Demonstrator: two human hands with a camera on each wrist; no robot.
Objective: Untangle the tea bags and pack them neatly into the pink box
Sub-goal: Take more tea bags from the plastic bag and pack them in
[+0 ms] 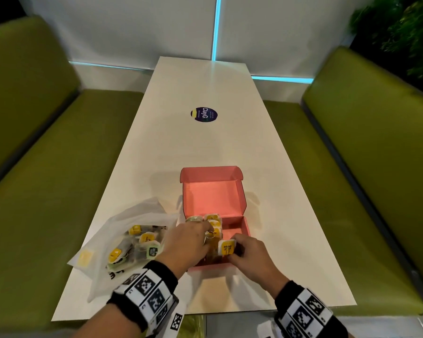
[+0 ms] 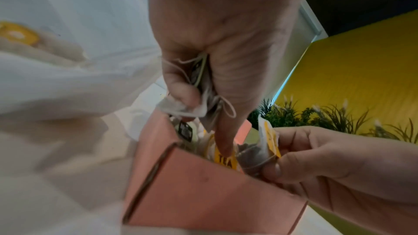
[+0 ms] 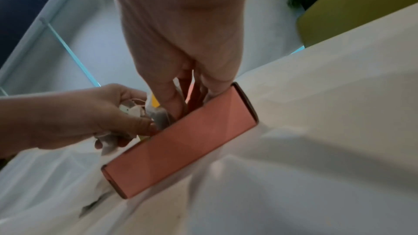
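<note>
Both hands are at the near end of the pink box (image 1: 235, 219) — the right hand (image 1: 250, 256) pinches a yellow-tagged tea bag (image 1: 227, 247) upright at the front wall, the left hand (image 1: 183, 242) clutches a crumpled tea bag (image 2: 181, 106), forefinger pressing on the packed bags (image 1: 214, 224). More lie in the plastic bag (image 1: 122, 237) on the table (image 1: 205, 142).

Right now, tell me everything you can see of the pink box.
The pink box looks like folded cardboard, pink inside and out, with dark cut edges. Its hinged lid stands open on the far side, side flaps folded in. It sits flat on the white table, beside a clear plastic bag. Tea bags stand packed along its left part; the right part shows bare floor. The left hand reaches into it, and the right hand holds a yellow-tagged tea bag at its near wall.
</note>
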